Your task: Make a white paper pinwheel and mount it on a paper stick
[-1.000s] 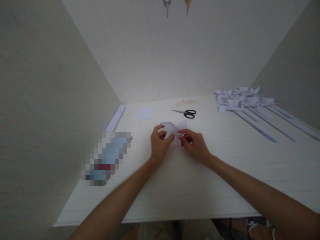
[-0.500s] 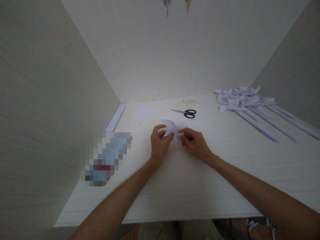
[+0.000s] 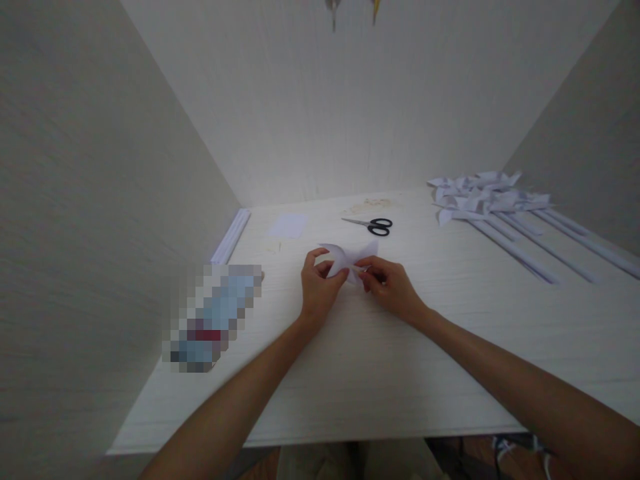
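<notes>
Hands (image 3: pixel 353 287) pinch folded paper (image 3: pixel 347 259) — tabletop.

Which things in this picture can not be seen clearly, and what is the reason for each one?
- Pixelated object, head view: blurred over, cannot be identified.
- Two hanging items, head view: cut off by the top edge.
- Folded white paper, head view: its near part is hidden behind the left hand and right hand.
- Paper pinwheels, head view: heaped, white on white; count unclear.
</notes>
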Motion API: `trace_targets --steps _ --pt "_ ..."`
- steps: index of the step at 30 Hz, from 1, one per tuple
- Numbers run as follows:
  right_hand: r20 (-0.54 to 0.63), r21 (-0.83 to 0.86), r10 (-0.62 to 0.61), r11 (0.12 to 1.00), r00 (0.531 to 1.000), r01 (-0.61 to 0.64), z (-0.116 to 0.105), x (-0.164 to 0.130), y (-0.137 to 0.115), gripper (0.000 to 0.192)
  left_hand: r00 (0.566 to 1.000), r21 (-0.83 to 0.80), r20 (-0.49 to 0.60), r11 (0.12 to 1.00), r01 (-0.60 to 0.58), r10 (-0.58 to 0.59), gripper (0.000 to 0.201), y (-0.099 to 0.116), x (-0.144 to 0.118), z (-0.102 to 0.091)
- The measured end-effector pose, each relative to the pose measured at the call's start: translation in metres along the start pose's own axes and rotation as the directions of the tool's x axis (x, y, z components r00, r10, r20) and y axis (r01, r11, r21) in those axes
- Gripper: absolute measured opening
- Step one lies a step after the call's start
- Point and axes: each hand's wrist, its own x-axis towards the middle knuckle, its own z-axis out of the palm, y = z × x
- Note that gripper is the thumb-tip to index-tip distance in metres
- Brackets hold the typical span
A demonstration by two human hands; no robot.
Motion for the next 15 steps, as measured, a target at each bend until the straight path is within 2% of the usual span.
trace_targets --steps 10,15 --pt "0.021 0.137 0.101 0.985 0.995 -0.103 0.0003 0.0029 0.0004 0.019 0.999 -0.027 0.038 0.999 -0.018 0.019 0.044 -0.0029 0.0002 -0.0007" --pt "0.033 0.182 0.095 0.978 0.995 -0.099 -0.0006 0.0034 0.0032 0.019 0.999 -0.035 0.037 0.999 -0.031 0.033 0.044 -0.003 0.0003 -0.001"
